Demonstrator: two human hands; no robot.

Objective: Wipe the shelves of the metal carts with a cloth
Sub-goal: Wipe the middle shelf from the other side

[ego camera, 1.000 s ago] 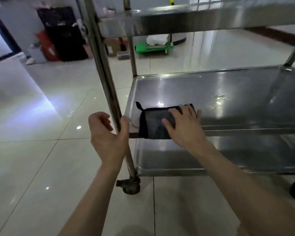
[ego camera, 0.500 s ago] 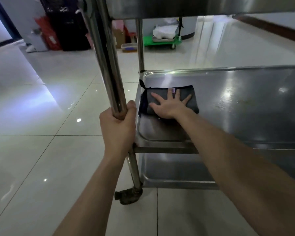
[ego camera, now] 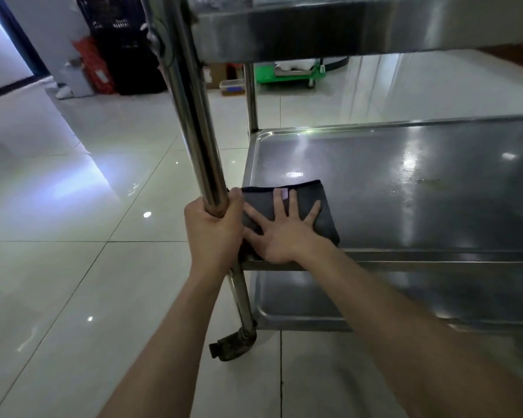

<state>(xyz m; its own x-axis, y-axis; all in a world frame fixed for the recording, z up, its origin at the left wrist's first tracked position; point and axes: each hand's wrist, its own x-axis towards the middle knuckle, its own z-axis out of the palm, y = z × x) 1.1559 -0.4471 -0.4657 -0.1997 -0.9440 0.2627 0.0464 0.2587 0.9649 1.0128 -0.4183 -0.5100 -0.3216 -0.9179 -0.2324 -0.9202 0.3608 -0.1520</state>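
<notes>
Your left hand gripped the corner post of the cart, with the fingers curled round it. Your right hand lay flat on the cloth, fingers straight and spread, and pressed it down. The dark folded cloth was in the near left corner of the middle shelf, just beside the post. Below was the lower shelf, and the caster stood on the tiled floor.
</notes>
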